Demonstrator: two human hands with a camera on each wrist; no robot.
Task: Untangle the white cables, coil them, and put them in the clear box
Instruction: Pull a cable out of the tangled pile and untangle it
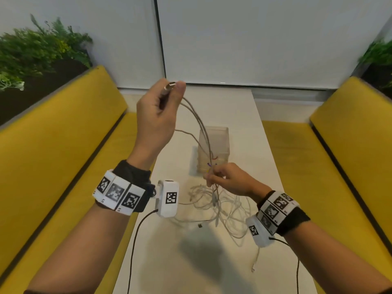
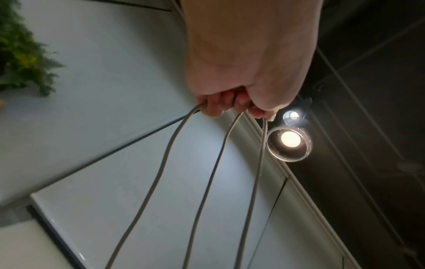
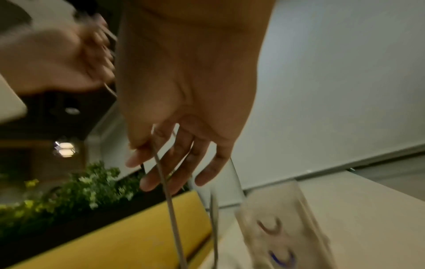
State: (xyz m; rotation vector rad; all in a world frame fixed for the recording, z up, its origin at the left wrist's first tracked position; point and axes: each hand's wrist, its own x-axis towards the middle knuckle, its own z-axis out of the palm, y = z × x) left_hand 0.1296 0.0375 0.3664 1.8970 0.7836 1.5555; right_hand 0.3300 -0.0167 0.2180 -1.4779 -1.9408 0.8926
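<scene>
My left hand (image 1: 172, 84) is raised above the table and pinches a metal USB plug (image 1: 169, 86) between thumb and fingers. In the left wrist view its fingers (image 2: 216, 107) are curled and three strands of white cable (image 2: 207, 182) hang from them. These strands (image 1: 199, 122) run down to my right hand (image 1: 212, 177), which holds them loosely just in front of the clear box (image 1: 214, 143). In the right wrist view a strand (image 3: 170, 200) passes between thumb and fingers (image 3: 184, 167), with the clear box (image 3: 287, 209) below. A tangle of white cables (image 1: 218, 206) lies on the table under the right hand.
The narrow white table (image 1: 244, 115) runs between two yellow benches (image 1: 63, 134) (image 1: 343, 149). Small red and blue loops (image 3: 269, 229) show at the clear box. A loose cable end (image 1: 253, 268) lies near the table's right edge. Plants (image 1: 38, 45) stand behind the left bench.
</scene>
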